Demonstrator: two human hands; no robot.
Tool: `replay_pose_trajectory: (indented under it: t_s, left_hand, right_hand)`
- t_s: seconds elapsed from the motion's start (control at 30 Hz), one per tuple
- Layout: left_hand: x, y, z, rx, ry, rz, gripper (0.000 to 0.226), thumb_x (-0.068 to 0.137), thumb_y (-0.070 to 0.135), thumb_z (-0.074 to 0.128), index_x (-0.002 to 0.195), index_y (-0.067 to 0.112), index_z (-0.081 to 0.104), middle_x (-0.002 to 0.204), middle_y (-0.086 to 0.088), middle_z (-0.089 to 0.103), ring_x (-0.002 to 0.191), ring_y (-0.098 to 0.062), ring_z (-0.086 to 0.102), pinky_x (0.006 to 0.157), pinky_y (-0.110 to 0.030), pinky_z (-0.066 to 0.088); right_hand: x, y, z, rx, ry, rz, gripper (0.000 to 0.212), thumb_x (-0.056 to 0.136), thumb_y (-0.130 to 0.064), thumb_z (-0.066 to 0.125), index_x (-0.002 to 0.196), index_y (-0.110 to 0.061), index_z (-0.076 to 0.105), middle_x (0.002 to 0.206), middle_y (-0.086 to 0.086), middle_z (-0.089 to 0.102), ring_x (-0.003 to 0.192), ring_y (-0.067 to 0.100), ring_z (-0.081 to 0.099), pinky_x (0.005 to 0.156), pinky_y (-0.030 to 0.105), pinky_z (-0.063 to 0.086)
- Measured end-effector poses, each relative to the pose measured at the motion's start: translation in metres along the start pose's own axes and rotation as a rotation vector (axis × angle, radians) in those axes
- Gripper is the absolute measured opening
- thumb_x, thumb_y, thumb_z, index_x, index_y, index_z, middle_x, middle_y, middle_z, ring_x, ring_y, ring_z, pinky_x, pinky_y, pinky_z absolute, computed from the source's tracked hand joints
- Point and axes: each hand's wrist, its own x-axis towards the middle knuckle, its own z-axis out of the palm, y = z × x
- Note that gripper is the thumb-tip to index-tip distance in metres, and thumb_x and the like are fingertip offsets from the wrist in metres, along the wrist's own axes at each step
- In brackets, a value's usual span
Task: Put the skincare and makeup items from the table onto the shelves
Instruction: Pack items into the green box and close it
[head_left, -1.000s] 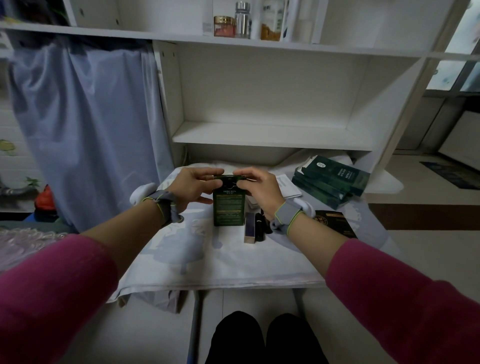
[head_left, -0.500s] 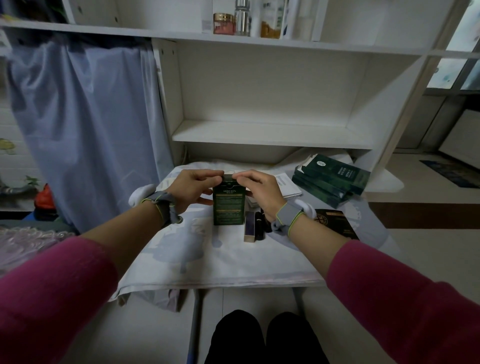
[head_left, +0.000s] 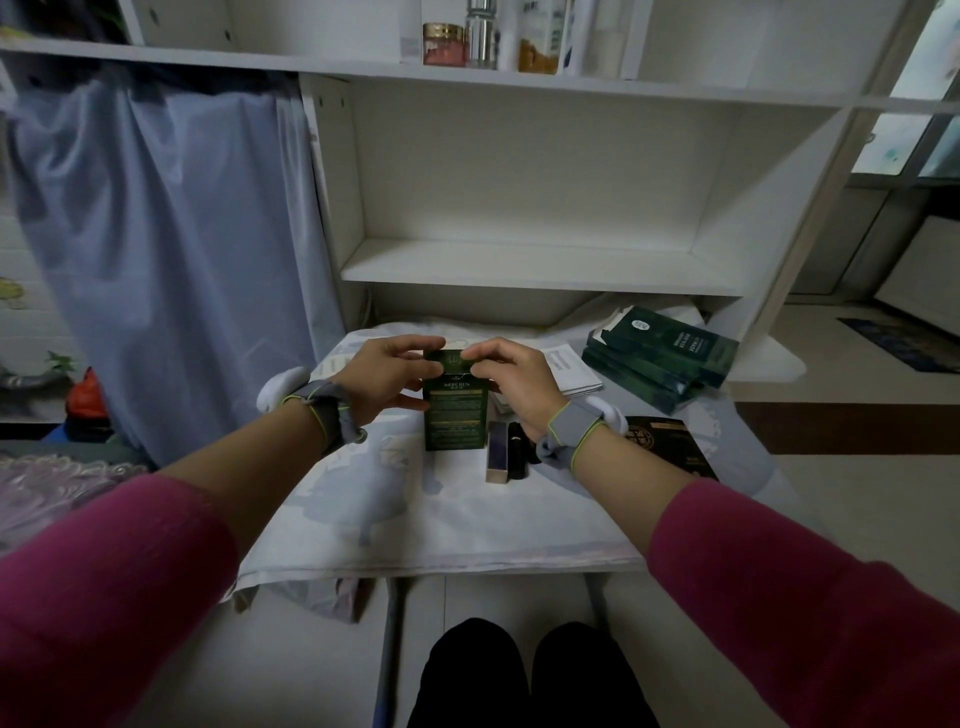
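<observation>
A dark green box (head_left: 456, 415) stands upright on the cloth-covered table (head_left: 415, 514). My left hand (head_left: 387, 376) and my right hand (head_left: 511, 382) both pinch its top flap, which is raised above the box. Just right of the box lie a slim purple-and-gold box (head_left: 497, 451) and a black tube (head_left: 516, 449), partly hidden by my right wrist. A stack of dark green boxes (head_left: 660, 358) lies at the table's far right. The lower shelf (head_left: 540, 267) behind the table holds nothing.
The upper shelf (head_left: 260, 54) carries jars and bottles (head_left: 493, 34). White leaflets (head_left: 569, 366) lie behind my right hand and a dark booklet (head_left: 670, 447) sits at the right edge. A blue curtain (head_left: 166, 244) hangs on the left. My knees (head_left: 524, 670) are under the table.
The box's top flap has come up between my fingers. Both hands stay at the top of the box, which has not moved off the table.
</observation>
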Motion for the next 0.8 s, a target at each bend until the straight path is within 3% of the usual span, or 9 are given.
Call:
replay_pose_trajectory:
  t_s: [0.13, 0.27, 0.37, 0.47, 0.63, 0.8]
  left_hand:
    - [0.0, 0.0, 0.001, -0.036, 0.0, -0.019, 0.04, 0.091, 0.005, 0.061, 0.129, 0.016, 0.057, 0.124, -0.02, 0.06, 0.101, -0.03, 0.055, 0.068, -0.033, 0.056]
    - [-0.001, -0.008, -0.005, -0.087, 0.0, -0.055, 0.062, 0.085, 0.014, 0.071, 0.14, 0.02, 0.044, 0.125, -0.015, 0.058, 0.102, -0.031, 0.058, 0.068, -0.034, 0.055]
    - [0.002, -0.015, -0.009, -0.049, -0.016, -0.076, 0.071, 0.081, 0.014, 0.074, 0.142, 0.021, 0.039, 0.125, -0.012, 0.059, 0.097, -0.027, 0.06, 0.072, -0.035, 0.053]
    - [0.005, -0.018, -0.009, 0.008, -0.057, -0.075, 0.062, 0.079, 0.014, 0.076, 0.134, 0.019, 0.049, 0.122, -0.012, 0.062, 0.091, -0.022, 0.06, 0.072, -0.034, 0.051]
    - [0.007, -0.029, -0.007, 0.115, -0.065, -0.061, 0.041, 0.081, 0.009, 0.073, 0.119, 0.014, 0.058, 0.117, -0.004, 0.061, 0.087, -0.02, 0.059, 0.069, -0.032, 0.05]
    - [0.009, -0.026, -0.008, 0.119, -0.026, -0.046, 0.038, 0.083, 0.042, 0.07, 0.105, 0.012, 0.062, 0.101, -0.009, 0.066, 0.08, -0.021, 0.059, 0.058, -0.026, 0.044]
  right_hand:
    - [0.004, -0.001, 0.002, 0.035, -0.014, 0.066, 0.026, 0.084, 0.006, 0.058, 0.082, -0.019, 0.067, 0.091, 0.001, 0.065, 0.09, 0.017, 0.059, 0.084, 0.028, 0.05]
    - [0.003, 0.002, -0.004, 0.076, -0.031, 0.13, 0.021, 0.086, -0.009, 0.065, 0.103, -0.021, 0.062, 0.118, 0.009, 0.064, 0.104, 0.022, 0.06, 0.092, 0.034, 0.047]
    - [0.002, 0.008, -0.01, 0.087, -0.078, 0.23, 0.053, 0.082, -0.019, 0.073, 0.128, -0.02, 0.05, 0.128, 0.004, 0.06, 0.116, 0.024, 0.058, 0.1, 0.04, 0.043]
    - [0.002, 0.016, -0.01, 0.06, -0.145, 0.256, 0.067, 0.073, -0.008, 0.079, 0.131, -0.017, 0.046, 0.124, 0.006, 0.063, 0.113, 0.026, 0.061, 0.101, 0.046, 0.047]
    - [0.0, 0.025, -0.008, -0.082, -0.139, 0.196, 0.049, 0.073, 0.001, 0.076, 0.116, -0.014, 0.056, 0.116, 0.011, 0.066, 0.11, 0.03, 0.063, 0.099, 0.049, 0.05]
    - [-0.001, 0.015, -0.007, -0.022, -0.103, 0.221, 0.028, 0.086, -0.014, 0.07, 0.111, -0.005, 0.061, 0.102, 0.012, 0.067, 0.098, 0.03, 0.065, 0.095, 0.047, 0.052]
